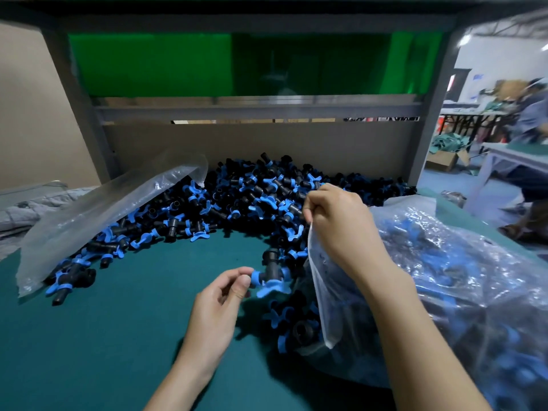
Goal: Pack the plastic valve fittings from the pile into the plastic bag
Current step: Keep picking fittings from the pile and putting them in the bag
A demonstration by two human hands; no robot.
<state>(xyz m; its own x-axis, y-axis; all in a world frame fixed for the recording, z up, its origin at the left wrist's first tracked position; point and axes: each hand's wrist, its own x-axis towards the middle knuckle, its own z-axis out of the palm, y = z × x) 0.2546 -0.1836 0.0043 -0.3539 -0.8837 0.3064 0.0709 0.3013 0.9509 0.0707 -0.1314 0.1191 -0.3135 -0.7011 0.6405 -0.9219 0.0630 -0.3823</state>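
Teal worktop (118,336) up front, and across its far half sprawls a big pile of black plastic valve fittings with blue butterfly handles (237,203), banked against a brown cardboard back wall (267,140). The left hand (221,295) is low and central, thumb and fingertips pinching the blue end of one black T-shaped valve fitting with a blue handle (271,272), lifted just clear of the worktop. Right beside it the right hand (335,221) is raised, fingers curled tight, pinching the top edge of a clear plastic bag (327,301) and pulling that edge up so the film hangs in a sheet facing the held fitting. More fittings lie at the bag's foot. Behind the right forearm, crinkled clear plastic (459,277) bulges with more blue-and-black fittings; whether it is the same bag I cannot tell. Over on the left, a flat clear plastic sheet (103,209) drapes over the pile's edge. Above the wall, a green panel (148,63). Far right, blurred, another person (530,114) at a table.
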